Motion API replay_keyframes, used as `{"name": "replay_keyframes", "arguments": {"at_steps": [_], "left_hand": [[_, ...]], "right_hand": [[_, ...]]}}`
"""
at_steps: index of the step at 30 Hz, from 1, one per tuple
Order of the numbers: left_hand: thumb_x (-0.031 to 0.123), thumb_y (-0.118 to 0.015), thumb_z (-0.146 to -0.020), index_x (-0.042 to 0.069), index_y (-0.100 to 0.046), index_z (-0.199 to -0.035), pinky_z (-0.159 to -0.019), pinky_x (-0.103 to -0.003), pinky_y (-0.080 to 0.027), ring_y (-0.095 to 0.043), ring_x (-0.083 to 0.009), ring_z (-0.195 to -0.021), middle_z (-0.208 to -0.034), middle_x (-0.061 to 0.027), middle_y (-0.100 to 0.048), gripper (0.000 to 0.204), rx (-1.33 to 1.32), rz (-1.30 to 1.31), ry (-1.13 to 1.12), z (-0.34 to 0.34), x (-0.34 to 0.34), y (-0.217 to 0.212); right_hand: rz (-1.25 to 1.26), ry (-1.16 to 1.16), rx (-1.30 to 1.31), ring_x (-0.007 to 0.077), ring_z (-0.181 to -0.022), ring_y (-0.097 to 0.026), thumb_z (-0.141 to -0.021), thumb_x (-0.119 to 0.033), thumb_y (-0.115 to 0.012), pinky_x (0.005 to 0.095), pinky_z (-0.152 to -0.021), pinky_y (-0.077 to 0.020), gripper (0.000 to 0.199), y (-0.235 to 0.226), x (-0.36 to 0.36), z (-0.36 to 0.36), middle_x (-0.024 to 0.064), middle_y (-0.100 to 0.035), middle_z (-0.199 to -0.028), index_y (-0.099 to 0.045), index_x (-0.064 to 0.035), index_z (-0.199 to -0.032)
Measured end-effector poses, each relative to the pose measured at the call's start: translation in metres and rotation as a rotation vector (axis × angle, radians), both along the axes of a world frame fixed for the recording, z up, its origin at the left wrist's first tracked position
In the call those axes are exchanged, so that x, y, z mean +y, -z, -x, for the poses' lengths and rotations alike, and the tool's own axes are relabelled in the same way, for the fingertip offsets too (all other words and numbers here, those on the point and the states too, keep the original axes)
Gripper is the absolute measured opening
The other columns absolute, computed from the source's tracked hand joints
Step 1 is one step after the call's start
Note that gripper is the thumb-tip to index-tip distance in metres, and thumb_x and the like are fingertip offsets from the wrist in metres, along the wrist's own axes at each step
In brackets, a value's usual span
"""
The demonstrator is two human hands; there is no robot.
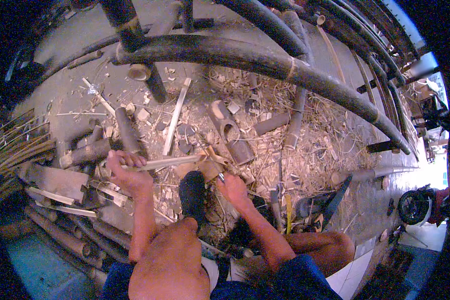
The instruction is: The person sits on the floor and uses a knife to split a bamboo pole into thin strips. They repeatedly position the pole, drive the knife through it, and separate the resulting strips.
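While the left hand [126, 167] grips the pale bamboo strip [167, 162] lying level across the knees, the right hand [232, 187] closes on a knife [220, 176] at the strip's far end; steady, shallow cuts away from the fingers seem wisest.

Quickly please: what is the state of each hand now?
Left hand: closed on a pale bamboo strip.
Right hand: closed on a small blade, its grip partly hidden.
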State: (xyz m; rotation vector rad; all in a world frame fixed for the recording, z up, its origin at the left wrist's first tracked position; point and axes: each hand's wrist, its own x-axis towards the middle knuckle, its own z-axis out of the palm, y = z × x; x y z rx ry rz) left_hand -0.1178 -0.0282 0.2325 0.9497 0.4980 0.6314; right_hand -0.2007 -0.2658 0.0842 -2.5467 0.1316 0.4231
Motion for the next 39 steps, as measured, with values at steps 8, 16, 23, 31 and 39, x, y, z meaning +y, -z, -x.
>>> {"name": "replay_keyframes", "arguments": {"at_steps": [8,16,23,31,39], "left_hand": [[0.027,-0.047,-0.093,0.014,-0.034,-0.064,-0.032,-0.028,-0.032,-0.028,-0.0122,-0.035,-0.049,0.0,-0.03,0.035,-0.149,-0.082,0.255,0.011,0.0,0.014],[0.026,-0.044,-0.093,0.014,-0.033,-0.064,-0.032,-0.028,-0.031,-0.029,-0.0131,-0.036,-0.05,-0.0008,-0.03,0.034,-0.122,-0.005,0.236,0.013,0.006,0.019],[0.025,-0.045,-0.093,0.013,-0.034,-0.065,-0.033,-0.028,-0.03,-0.029,-0.0128,-0.036,-0.051,-0.0005,-0.031,0.032,-0.089,-0.025,0.199,0.009,0.004,0.016],[0.028,-0.045,-0.093,0.014,-0.035,-0.066,-0.034,-0.028,-0.029,-0.029,-0.0117,-0.036,-0.051,0.0005,-0.03,0.032,-0.05,-0.063,0.196,0.006,0.0,0.017],[0.027,-0.047,-0.093,0.013,-0.038,-0.068,-0.034,-0.028,-0.032,-0.032,-0.0119,-0.037,-0.051,0.0005,-0.031,0.03,-0.119,-0.062,0.241,0.004,0.001,0.019]], "right_hand": [[-0.083,-0.11,-0.051,0.0413,-0.077,-0.067,-0.087,-0.04,-0.06,0.0515,-0.068,-0.0543,0.04,-0.069,0.056,-0.011,0.0235,-0.067,-0.08,-0.062,-0.0015,-0.097],[-0.048,-0.209,-0.076,0.0409,-0.067,-0.067,-0.09,-0.042,-0.054,0.0527,-0.061,-0.0536,0.039,-0.06,0.048,-0.002,0.0219,-0.067,-0.076,-0.061,-0.0036,-0.092],[0.109,-0.089,-0.056,0.0404,-0.066,-0.067,-0.09,-0.038,-0.06,0.0513,-0.058,-0.0538,0.038,-0.054,0.036,-0.014,0.0216,-0.066,-0.07,-0.058,-0.0017,-0.097],[0.17,-0.002,-0.091,0.0419,-0.066,-0.066,-0.089,-0.039,-0.059,0.0514,-0.06,-0.0541,0.038,-0.041,0.027,-0.012,0.0217,-0.067,-0.074,-0.069,-0.0038,-0.081],[0.035,-0.093,-0.021,0.042,-0.069,-0.066,-0.09,-0.038,-0.059,0.0522,-0.064,-0.0543,0.037,-0.013,0.02,-0.002,0.0232,-0.067,-0.076,-0.063,-0.0015,-0.097]]}}
